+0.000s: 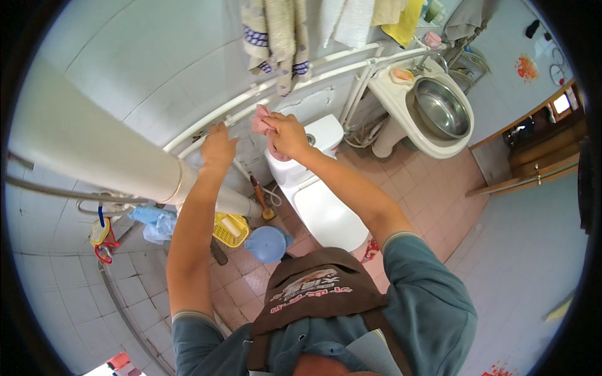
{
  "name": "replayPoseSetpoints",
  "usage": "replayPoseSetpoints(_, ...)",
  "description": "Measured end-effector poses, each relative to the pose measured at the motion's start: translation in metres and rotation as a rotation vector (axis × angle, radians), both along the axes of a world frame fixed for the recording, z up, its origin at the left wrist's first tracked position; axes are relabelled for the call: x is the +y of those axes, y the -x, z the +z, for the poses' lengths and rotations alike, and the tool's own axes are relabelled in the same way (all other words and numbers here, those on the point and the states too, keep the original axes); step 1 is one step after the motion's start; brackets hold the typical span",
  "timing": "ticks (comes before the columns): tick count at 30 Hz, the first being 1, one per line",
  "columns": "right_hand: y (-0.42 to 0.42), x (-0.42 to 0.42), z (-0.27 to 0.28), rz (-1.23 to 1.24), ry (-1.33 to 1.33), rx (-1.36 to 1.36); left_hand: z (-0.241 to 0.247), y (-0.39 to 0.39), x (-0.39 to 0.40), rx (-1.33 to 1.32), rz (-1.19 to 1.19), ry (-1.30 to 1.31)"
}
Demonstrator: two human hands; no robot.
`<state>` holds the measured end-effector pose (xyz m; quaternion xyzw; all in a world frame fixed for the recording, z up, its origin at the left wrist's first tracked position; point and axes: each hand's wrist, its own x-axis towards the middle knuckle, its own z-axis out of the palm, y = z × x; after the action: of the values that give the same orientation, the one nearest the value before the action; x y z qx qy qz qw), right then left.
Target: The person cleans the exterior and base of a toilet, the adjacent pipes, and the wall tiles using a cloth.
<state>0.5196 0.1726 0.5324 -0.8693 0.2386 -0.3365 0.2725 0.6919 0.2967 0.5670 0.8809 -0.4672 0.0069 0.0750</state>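
Observation:
My right hand point(288, 134) is closed on a pink cloth point(261, 120), which hangs partly below the fingers over the near-left end of the toilet tank point(325, 132). My left hand point(218, 145) rests at the white wall pipes point(244, 113), its fingertips on or just by the lower pipe; the fingers are partly hidden, so its grip cannot be told. Patterned towels point(280, 42) hang above both hands. Below the tank is the white toilet lid point(331, 214), which is down.
A thick white pipe point(103, 136) slants along the left. On the floor stand a blue bucket point(268, 244), a yellow plastic basket point(231, 229) and a wooden-handled brush point(261, 197). At right are a washbasin point(451, 149) holding a metal bowl point(442, 108), and a door point(522, 182).

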Motion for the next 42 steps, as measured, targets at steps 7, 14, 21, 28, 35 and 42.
replayPoseSetpoints(7,0.011,-0.093,-0.002,-0.024,0.319,-0.013,-0.043,-0.014,-0.042,-0.265,0.059,-0.058)
replayPoseSetpoints(14,0.075,-0.247,-0.029,-0.213,0.315,-0.136,-0.042,-0.017,-0.035,-0.386,0.067,-0.029)
replayPoseSetpoints(21,0.099,-0.287,-0.046,-0.377,0.351,-0.152,-0.047,-0.015,-0.041,-0.365,0.065,0.054)
replayPoseSetpoints(28,0.036,-0.195,-0.042,0.070,0.149,0.074,-0.049,-0.016,-0.032,-0.348,0.114,0.109)
replayPoseSetpoints(35,0.083,-0.260,-0.047,-0.445,0.171,-0.201,-0.046,-0.006,-0.044,-0.355,0.096,0.226)
replayPoseSetpoints(42,0.031,-0.180,-0.040,0.043,0.000,-0.075,-0.058,-0.020,-0.032,-0.332,0.057,0.333)
